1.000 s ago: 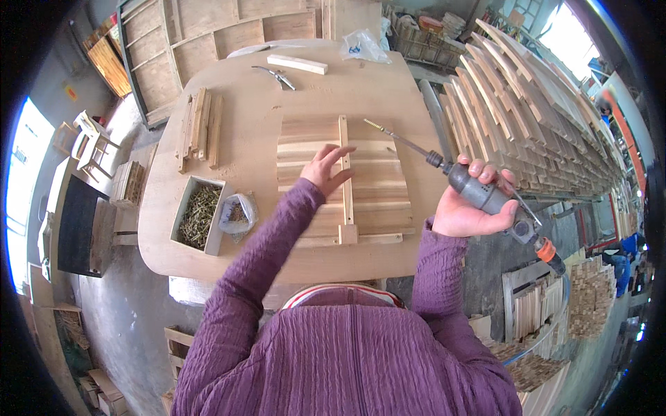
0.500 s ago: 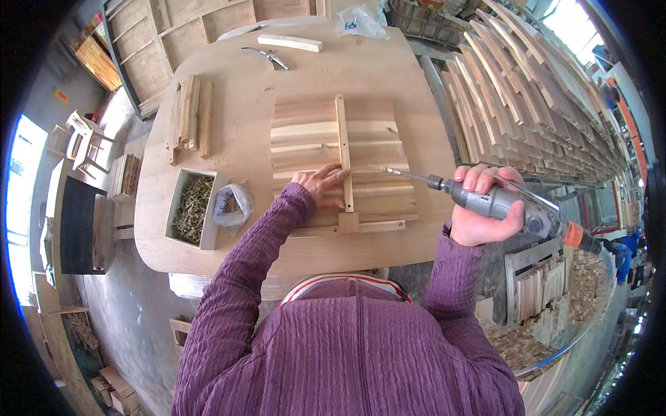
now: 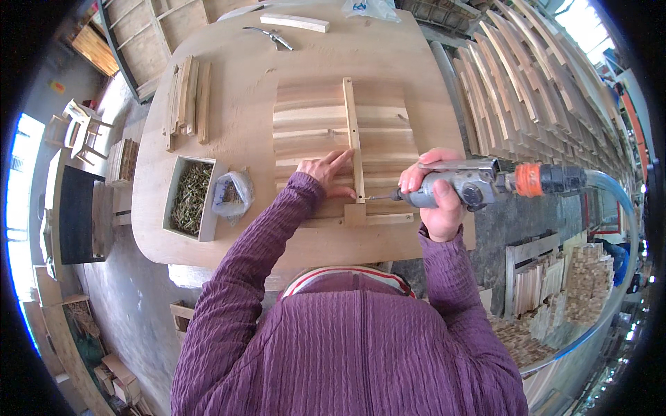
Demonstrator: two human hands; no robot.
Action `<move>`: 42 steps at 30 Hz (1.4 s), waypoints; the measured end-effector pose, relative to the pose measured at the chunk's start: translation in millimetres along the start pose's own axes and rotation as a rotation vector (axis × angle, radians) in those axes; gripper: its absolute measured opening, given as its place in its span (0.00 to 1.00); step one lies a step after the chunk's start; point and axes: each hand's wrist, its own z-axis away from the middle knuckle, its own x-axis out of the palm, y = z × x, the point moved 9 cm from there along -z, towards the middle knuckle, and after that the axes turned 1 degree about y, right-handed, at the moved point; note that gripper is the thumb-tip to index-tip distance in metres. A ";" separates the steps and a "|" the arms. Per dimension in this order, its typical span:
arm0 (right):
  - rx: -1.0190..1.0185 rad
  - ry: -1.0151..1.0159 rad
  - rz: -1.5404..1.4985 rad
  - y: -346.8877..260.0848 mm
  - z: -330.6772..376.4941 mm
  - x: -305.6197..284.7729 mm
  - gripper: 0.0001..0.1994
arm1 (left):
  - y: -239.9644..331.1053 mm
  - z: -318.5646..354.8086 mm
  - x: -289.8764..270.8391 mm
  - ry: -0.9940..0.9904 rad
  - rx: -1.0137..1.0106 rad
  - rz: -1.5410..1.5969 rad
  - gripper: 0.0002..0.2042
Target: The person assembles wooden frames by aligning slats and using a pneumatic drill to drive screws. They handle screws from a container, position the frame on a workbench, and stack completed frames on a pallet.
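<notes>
My right hand (image 3: 442, 199) grips a grey pneumatic driver (image 3: 480, 182) with an orange hose coupling. Its thin bit points left and its tip is at the near end of a narrow wooden strip (image 3: 349, 104), by a hole there. The strip lies across a panel of wooden slats (image 3: 298, 119) on the table. My left hand (image 3: 326, 173) rests on the panel, fingers spread, fingertips against the strip's left side. A small wooden block (image 3: 355, 214) sits at the strip's near end, beside a short crosspiece (image 3: 390, 219).
Left on the table (image 3: 243, 90) stand a white box (image 3: 211, 211) of screws, a plastic bag (image 3: 234, 194) of small parts and several wooden bars (image 3: 189, 97). An air blow gun (image 3: 277, 40) lies farther back. Stacked boards (image 3: 534, 90) rise at right; a clear hose (image 3: 628, 229) trails from the driver.
My right hand has brought the driver left and down, turning it nearly level, so its bit reaches the strip's near end. The left hand stays on the strip, thumb and finger spread wider.
</notes>
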 end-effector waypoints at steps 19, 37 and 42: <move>0.119 -0.067 0.144 29.4 -14.2 21.8 0.17 | 3.8 -17.4 9.6 -0.054 -0.032 0.117 0.35; 0.076 -0.005 0.103 22.6 -23.5 3.1 0.21 | -9.7 -30.0 6.3 -0.050 0.068 -0.004 0.36; 0.061 -0.023 0.191 23.9 -26.5 3.8 0.21 | -16.0 -30.3 13.9 -0.014 0.020 0.095 0.27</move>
